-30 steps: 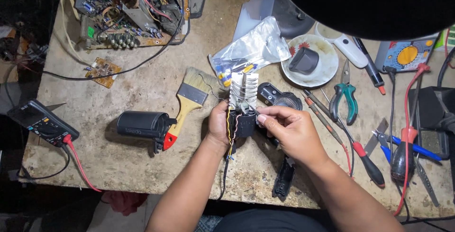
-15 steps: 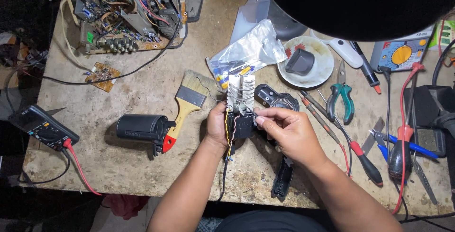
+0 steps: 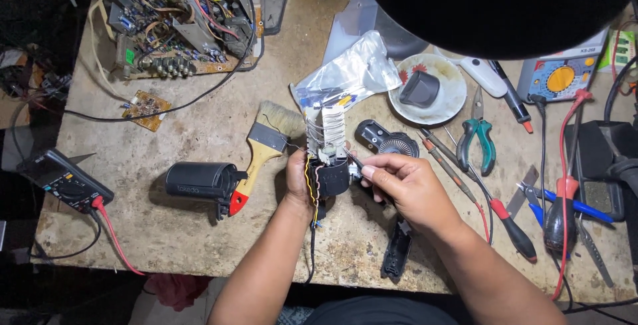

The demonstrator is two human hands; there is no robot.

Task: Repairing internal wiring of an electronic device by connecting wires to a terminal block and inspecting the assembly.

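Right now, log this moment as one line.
left hand: grips heater assembly | right hand: thin tool at it | paintbrush beside

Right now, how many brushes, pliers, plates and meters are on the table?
Paintbrush: 1
Green-handled pliers: 1
Plate: 1
Meters: 2, a black one and a grey one with a yellow dial
Total: 5
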